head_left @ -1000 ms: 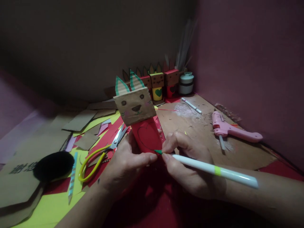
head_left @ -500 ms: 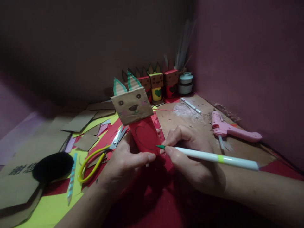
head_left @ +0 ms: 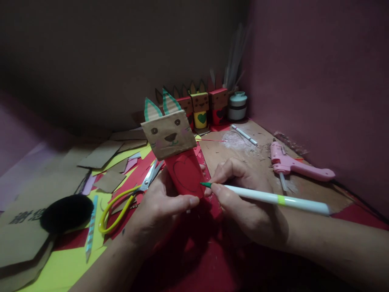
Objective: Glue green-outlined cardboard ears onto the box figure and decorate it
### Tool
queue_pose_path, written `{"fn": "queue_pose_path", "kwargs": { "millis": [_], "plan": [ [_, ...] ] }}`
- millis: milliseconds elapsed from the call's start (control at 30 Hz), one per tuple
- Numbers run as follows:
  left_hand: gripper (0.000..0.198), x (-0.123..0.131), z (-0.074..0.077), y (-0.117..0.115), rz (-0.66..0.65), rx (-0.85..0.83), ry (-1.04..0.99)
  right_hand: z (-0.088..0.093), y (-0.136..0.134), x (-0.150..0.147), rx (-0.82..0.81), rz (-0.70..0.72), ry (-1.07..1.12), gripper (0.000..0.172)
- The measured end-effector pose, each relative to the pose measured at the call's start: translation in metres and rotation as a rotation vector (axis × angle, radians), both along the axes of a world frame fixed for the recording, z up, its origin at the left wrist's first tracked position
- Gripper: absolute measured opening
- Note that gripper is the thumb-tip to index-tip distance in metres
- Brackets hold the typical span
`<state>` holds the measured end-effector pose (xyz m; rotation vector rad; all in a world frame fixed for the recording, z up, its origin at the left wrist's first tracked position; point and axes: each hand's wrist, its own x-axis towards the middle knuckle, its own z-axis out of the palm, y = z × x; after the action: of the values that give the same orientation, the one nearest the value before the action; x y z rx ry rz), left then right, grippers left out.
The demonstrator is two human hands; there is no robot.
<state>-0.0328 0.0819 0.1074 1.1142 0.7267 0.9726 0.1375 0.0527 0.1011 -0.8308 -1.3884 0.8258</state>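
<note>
Red paper wraps the body of a small animal figure point(head_left: 182, 172), which in the head view is held up near the middle of the scene, its top leaning left. Its brown cardboard head point(head_left: 170, 136) bears drawn eyes, a dark nose and two upright ears point(head_left: 170, 104) edged in green. On the front of the body is a dark heart outline.

The left hand point(head_left: 161, 205) is closed around the lower body, its thumb lying across the bottom edge. The right hand point(head_left: 243, 198) pinches a white marker point(head_left: 291, 201) with a light green band; its green tip points left at the lower right of the heart, though whether it touches the paper I cannot tell.

Left of the left hand lie yellow-handled scissors point(head_left: 142, 187), a striped pencil point(head_left: 91, 229) and a black oval thing point(head_left: 67, 213), among cardboard and coloured paper. To the right, beyond the right hand, rests a pink glue gun point(head_left: 288, 163). Farther off lies a white pen point(head_left: 244, 135); at the far side similar figures point(head_left: 200, 104) stand in a row beside a pale lidded jar point(head_left: 237, 106).
</note>
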Motion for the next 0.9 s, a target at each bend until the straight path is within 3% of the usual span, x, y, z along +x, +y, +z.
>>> {"fn": "queue_pose_path", "kwargs": {
  "millis": [900],
  "plan": [
    [0.041,-0.0012,0.0035,-0.0013,-0.005,0.02,0.029,0.002,-0.0048,0.0018,0.022,0.021,-0.106,0.013]
  ]
}}
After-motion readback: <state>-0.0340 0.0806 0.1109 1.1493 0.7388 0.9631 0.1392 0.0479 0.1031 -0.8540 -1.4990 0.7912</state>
